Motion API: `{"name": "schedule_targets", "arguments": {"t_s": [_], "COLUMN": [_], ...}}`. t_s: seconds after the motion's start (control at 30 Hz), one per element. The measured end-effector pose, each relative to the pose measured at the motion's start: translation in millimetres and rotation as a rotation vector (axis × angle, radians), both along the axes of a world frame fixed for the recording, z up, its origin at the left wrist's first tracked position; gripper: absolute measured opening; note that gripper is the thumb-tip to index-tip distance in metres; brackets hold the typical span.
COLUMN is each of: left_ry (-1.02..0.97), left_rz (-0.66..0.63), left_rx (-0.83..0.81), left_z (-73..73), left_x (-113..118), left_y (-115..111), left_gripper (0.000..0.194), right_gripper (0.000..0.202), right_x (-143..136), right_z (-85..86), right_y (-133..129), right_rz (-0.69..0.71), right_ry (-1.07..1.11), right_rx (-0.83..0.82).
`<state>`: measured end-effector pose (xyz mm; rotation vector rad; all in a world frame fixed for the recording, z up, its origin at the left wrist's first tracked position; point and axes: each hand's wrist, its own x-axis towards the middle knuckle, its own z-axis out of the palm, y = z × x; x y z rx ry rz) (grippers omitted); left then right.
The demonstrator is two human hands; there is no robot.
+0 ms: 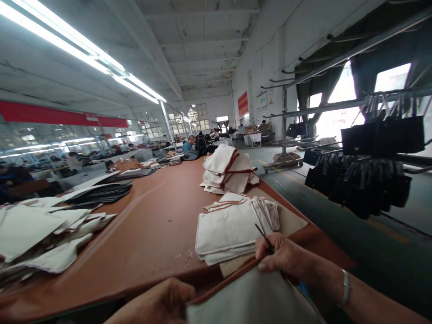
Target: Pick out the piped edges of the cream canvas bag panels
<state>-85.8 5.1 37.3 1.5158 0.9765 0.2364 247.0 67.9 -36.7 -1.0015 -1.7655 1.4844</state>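
Note:
A white fabric piece with a brown edge hangs between both hands at the table's near edge. My left hand is closed on its left corner, the fingers partly out of frame. At the right end of the brown edge, my right hand pinches the piece and also holds a thin dark tool that points up and left. Just beyond lies a stack of white fabric pieces, with another brown-edged stack behind it.
The brown-covered table carries white sheets and dark sheets along its left side. Right of the table stands a metal rack with black bags. A person in blue is beyond the far end.

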Motion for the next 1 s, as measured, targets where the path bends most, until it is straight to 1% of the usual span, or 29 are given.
{"name": "schedule_targets", "arguments": {"t_s": [0.03,0.1,0.13,0.2,0.27,0.3,0.37,0.43,0.5,0.57,0.63,0.7,0.83,0.9,1.0], "left_ry": [-0.044,-0.063,-0.058,-0.063,-0.124,-0.173,-0.258,-0.268,-0.210,-0.176,-0.184,-0.196,-0.207,-0.177,-0.117], "left_rz": [0.010,0.002,-0.006,-0.023,-0.035,-0.044,-0.037,0.044,0.159,0.233,0.233,0.220,0.227,0.215,0.222], "left_rx": [-0.005,-0.024,-0.035,-0.047,-0.011,0.002,-0.018,-0.055,-0.044,-0.011,-0.002,-0.017,-0.050,-0.087,-0.124], "left_z": [4.3,13.7,17.7,22.8,22.7,20.7,13.0,1.5,-11.9,-24.7,-34.6,-40.2,-42.9,-44.5,-50.3], "left_x": [0,11,20,44,67,76,87,89,86,81,78,78,83,86,90], "left_y": [-1,-3,-4,-3,0,2,7,14,20,24,27,28,29,29,31], "left_gripper": [0.056,0.052,0.051,0.049,0.047,0.046,0.046,0.049,0.055,0.059,0.059,0.054,0.047,0.043,0.030], "right_gripper": [0.026,0.023,0.021,0.023,0.035,0.038,0.041,0.043,0.046,0.040,0.036,0.034,0.031,0.028,0.024], "right_x": [1,-3,-8,-22,-36,-43,-52,-55,-54,-49,-45,-41,-34,-31,-28], "right_z": [-2.4,-2.2,1.0,13.5,30.3,37.6,45.1,39.7,24.3,7.2,-4.2,-8.3,-8.1,-9.4,-9.9], "right_y": [1,-1,-5,-18,-34,-42,-53,-57,-54,-48,-43,-39,-35,-35,-36], "right_rz": [0.001,0.001,-0.004,-0.025,-0.009,0.025,0.105,0.159,0.148,0.071,-0.018,-0.055,-0.044,-0.055,-0.054], "right_ry": [-0.013,-0.038,-0.048,-0.017,0.089,0.154,0.262,0.311,0.298,0.248,0.206,0.187,0.116,0.090,0.085], "right_rx": [0.002,0.031,0.058,0.085,0.040,0.009,-0.002,-0.004,-0.085,-0.175,-0.218,-0.220,-0.260,-0.291,-0.279]}}
